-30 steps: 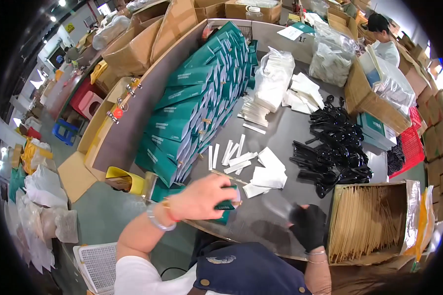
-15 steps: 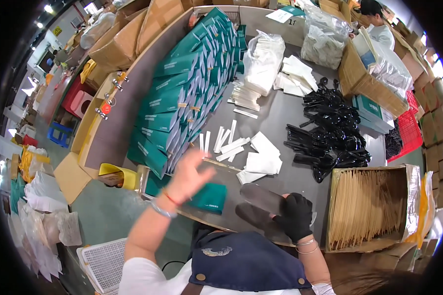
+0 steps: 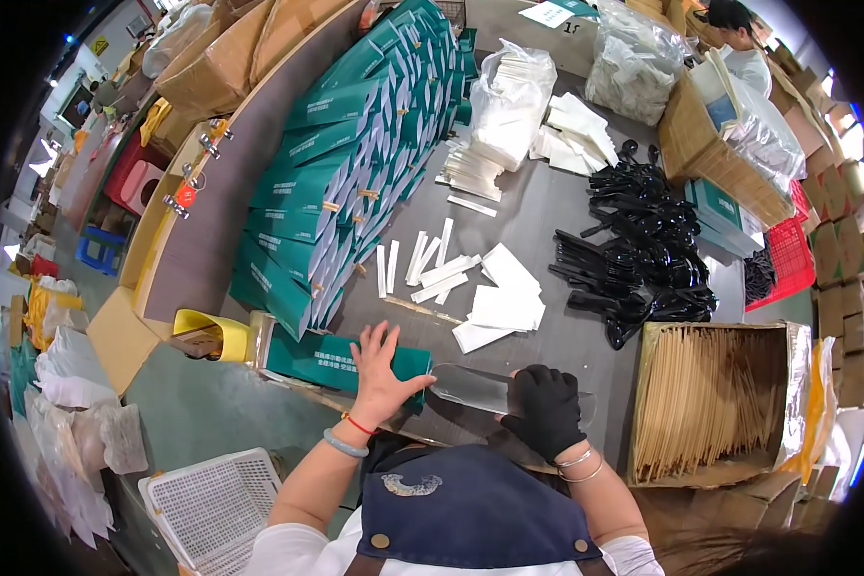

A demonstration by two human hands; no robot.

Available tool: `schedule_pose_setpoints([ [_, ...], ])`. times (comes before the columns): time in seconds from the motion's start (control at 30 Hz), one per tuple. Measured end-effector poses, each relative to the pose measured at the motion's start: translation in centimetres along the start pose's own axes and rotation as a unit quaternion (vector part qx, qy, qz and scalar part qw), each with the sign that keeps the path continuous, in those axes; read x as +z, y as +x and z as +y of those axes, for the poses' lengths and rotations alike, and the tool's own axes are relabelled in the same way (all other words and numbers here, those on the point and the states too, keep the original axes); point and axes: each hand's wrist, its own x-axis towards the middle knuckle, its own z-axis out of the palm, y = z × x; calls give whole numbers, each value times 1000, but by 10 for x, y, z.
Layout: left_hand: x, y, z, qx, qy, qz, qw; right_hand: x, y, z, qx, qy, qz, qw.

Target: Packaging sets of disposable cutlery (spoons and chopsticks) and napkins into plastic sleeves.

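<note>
Observed the left hand (image 3: 382, 374), bare and spread apart, over the right part of a green packet (image 3: 302, 357) lying flat along the near edge of the table (image 3: 574, 348). Found the right hand (image 3: 544, 411), in a black glove (image 3: 557, 398), clamped on a clear strip (image 3: 472, 387) pointing left toward the packet's right end. Could not confirm contact between strip and packet. Noted white napkins (image 3: 504, 305) beyond, black spoons (image 3: 634, 254) farther right, and a box (image 3: 795, 398) of wooden sticks (image 3: 706, 408) right of the gloved hand.
</note>
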Motion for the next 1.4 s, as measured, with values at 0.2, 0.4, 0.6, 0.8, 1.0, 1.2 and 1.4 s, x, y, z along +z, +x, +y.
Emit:
schedule_pose_setpoints([
  [0.2,-3,1,3,-15,20,-25,999,25,20,-17,-24,34,-41,998],
  [0.4,-15,19,11,6,26,-75,997,53,42,-29,-86,129,31,987],
  [0.6,5,107,2,121,86,31,988,10,-52,106,169,129,282,935],
  [0.8,8,122,0,165,96,45,981,-31,-174,220,497,-30,282,820],
  [1.0,33,107,59,296,43,-37,953,-20,-187,234,520,-43,237,819],
  [1.2,44,112,64,272,41,-72,959,-16,-187,234,519,-113,231,815],
  [1.4,43,108,65,290,26,-51,955,-20,-184,230,522,-24,234,820],
])
